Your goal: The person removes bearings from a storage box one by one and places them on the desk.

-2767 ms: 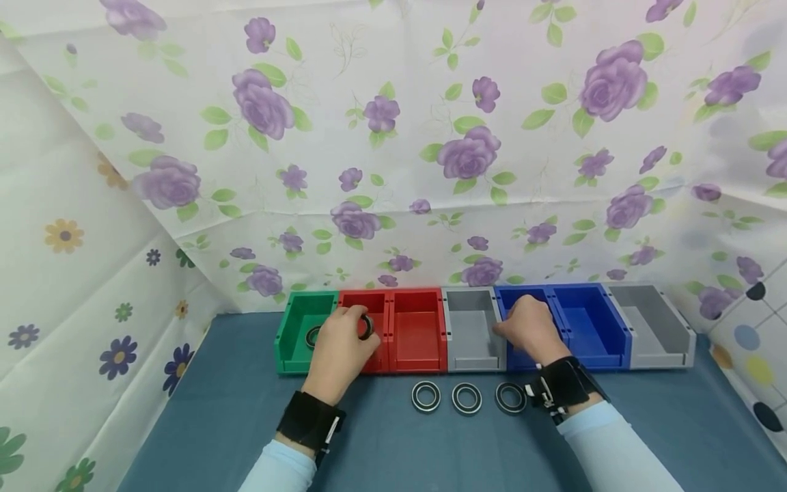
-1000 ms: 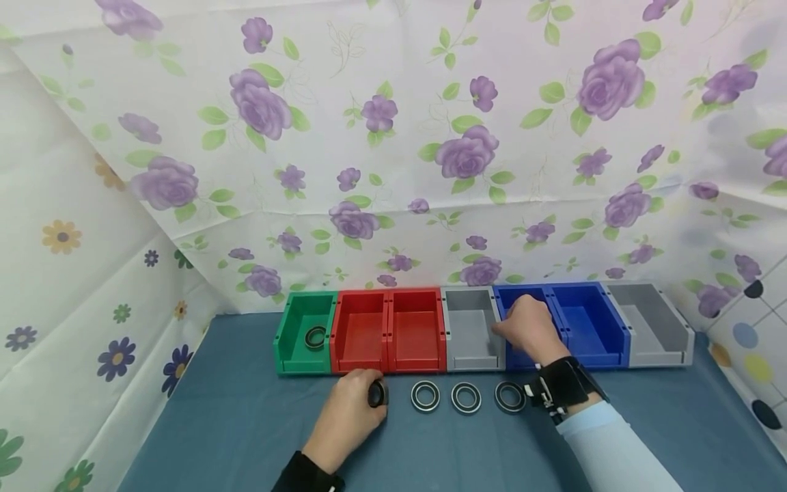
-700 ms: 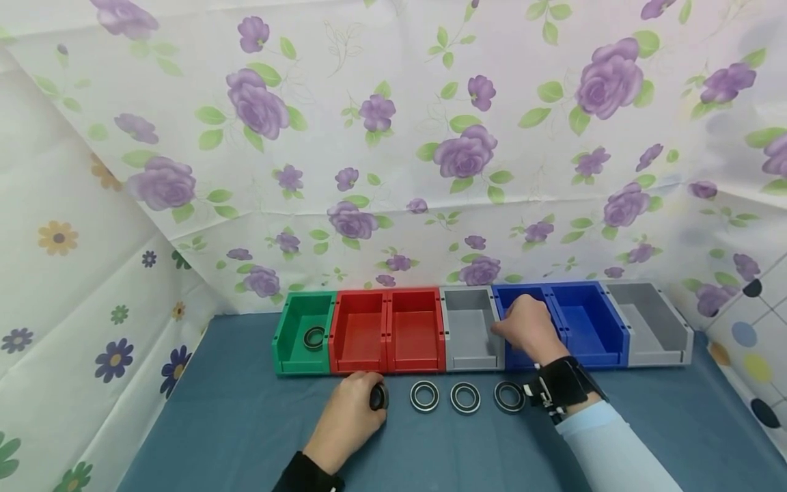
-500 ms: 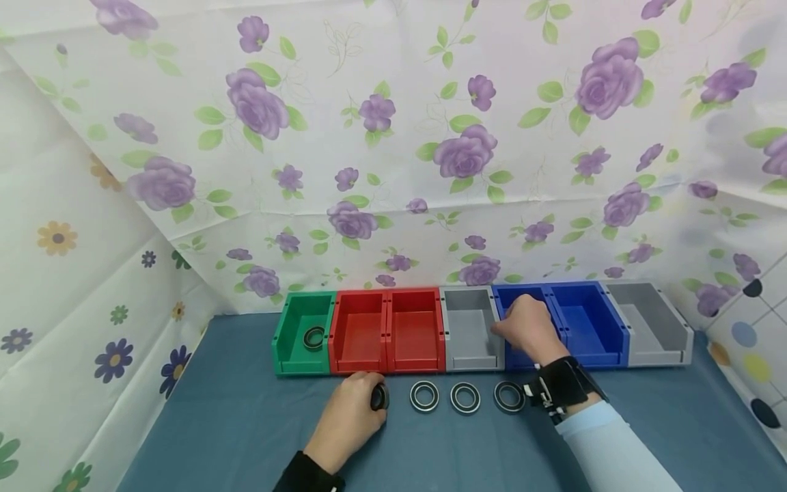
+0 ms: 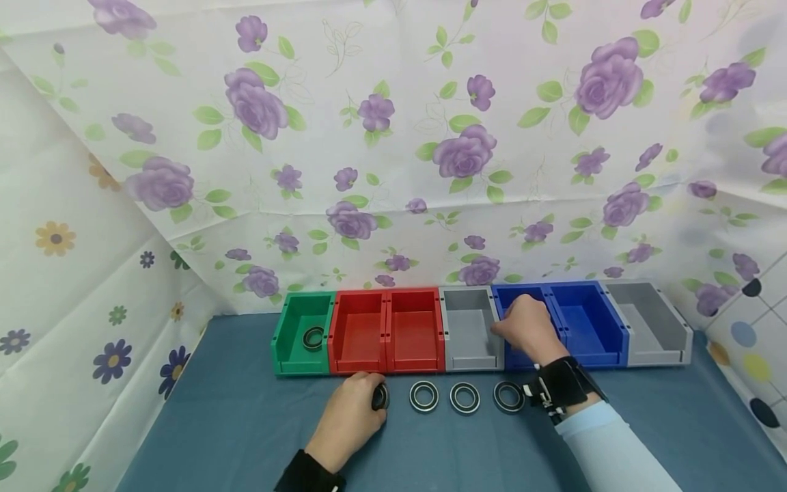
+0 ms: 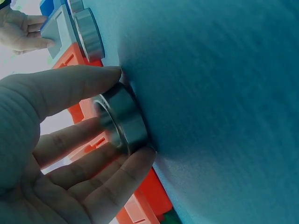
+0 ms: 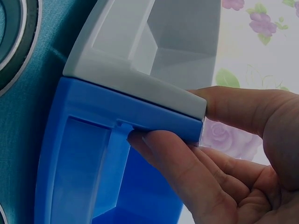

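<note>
My left hand (image 5: pixel 347 417) holds a ball bearing (image 5: pixel 380 396) by its edge, at the cloth in front of the left red bin (image 5: pixel 359 328). In the left wrist view the thumb and fingers grip the bearing's steel outer ring (image 6: pixel 128 116) from opposite sides, close against the cloth. Farther right, my right hand (image 5: pixel 529 328) pinches the side walls where a grey bin (image 7: pixel 107 65) and a blue bin (image 7: pixel 79 163) meet. Its thumb and a finger lie on either side of that joint. Another bearing (image 5: pixel 313 347) lies in the green bin (image 5: pixel 289 355).
Three bearings lie in a row before the bins: one bearing (image 5: pixel 413 397) by the left hand, a middle bearing (image 5: pixel 453 398), and a bearing (image 5: pixel 498 398) near the right wristband. A second red bin (image 5: pixel 415 328), second blue bin (image 5: pixel 584 328) and end grey bin (image 5: pixel 645 328) complete the row.
Earlier, my left hand was over the left red bin with the bearing; it came down toward me to the cloth and has barely moved since. My right hand stays at the same bin walls.
</note>
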`<state>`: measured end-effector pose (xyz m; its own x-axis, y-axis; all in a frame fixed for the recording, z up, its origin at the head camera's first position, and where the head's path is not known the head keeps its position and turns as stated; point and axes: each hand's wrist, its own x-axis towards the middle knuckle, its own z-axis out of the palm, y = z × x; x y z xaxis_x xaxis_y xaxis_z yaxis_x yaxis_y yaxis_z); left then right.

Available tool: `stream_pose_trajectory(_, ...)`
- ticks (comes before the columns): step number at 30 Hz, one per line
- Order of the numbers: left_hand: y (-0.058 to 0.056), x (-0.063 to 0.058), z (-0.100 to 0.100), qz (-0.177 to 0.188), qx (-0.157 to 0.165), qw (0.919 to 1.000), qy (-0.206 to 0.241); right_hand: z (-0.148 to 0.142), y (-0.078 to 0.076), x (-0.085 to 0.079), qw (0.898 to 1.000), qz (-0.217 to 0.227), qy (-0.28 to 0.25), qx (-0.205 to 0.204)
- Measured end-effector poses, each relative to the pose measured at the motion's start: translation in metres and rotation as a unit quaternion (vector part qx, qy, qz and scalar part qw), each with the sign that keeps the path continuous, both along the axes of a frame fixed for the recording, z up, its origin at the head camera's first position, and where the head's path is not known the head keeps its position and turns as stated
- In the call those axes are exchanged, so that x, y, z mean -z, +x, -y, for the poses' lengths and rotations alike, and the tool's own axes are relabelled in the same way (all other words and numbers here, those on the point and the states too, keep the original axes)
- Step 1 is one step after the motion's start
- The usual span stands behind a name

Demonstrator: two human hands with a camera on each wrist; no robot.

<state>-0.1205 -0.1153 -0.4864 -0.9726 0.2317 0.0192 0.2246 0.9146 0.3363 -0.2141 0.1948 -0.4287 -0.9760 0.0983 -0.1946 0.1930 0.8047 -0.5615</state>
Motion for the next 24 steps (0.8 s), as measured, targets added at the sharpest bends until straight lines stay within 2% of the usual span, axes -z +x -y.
stream_pose_trajectory(11, 0.001, 0.0, 0.0, 0.0, 0.0, 1.0, -0.006, 0.0, 0.001, 0.001, 1.0, 0.001, 0.002, 0.0)
stream_pose_trajectory(18, 0.002, -0.007, 0.003, 0.005, 0.0, 0.9997, 0.024, 0.001, 0.0, 0.001, 1.0, -0.002, 0.006, 0.002)
stream_pose_trajectory(24, 0.0, -0.023, 0.012, -0.042, -0.006, 0.9982, 0.041, 0.001, 0.0, 0.002, 1.0, -0.014, 0.014, 0.0)
